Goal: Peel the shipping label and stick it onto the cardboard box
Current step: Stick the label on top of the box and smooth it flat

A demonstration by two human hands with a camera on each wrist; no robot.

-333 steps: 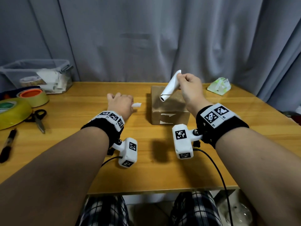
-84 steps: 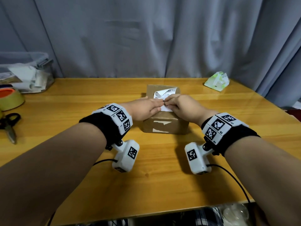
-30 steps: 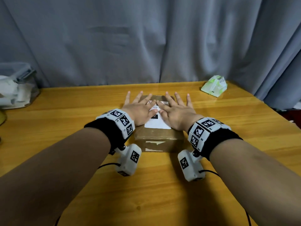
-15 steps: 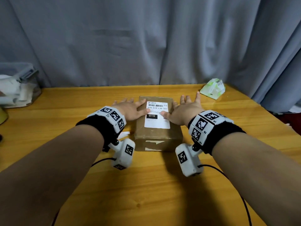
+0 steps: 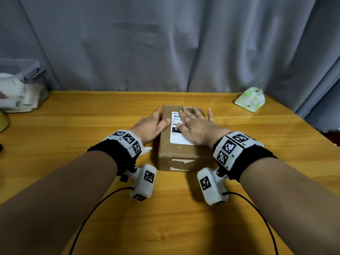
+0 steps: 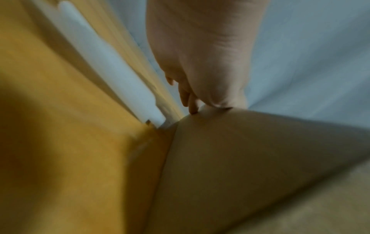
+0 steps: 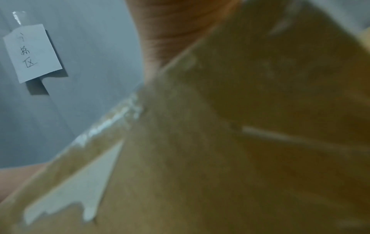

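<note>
A brown cardboard box (image 5: 166,150) stands in the middle of the wooden table (image 5: 73,137). The white shipping label (image 5: 179,138) lies on its top. My right hand (image 5: 195,124) lies flat on the label with straight, spread fingers and covers most of the print. My left hand (image 5: 152,124) rests against the box's left side, thumb on the top edge. The left wrist view shows the left hand (image 6: 200,55) beside the box (image 6: 250,158). The right wrist view is filled by the box's front (image 7: 200,158) with a torn white tape remnant (image 7: 80,190).
A white paper scrap (image 5: 147,149) lies by my left wrist. A clear bin (image 5: 27,85) with papers stands at the back left, a green-white packet (image 5: 251,99) at the back right. A grey curtain (image 5: 165,43) hangs behind the table. Camera cables trail toward the front edge.
My right hand has slid left from the box's right edge onto the label and now covers it. My left hand has drawn back to the box's left edge.
</note>
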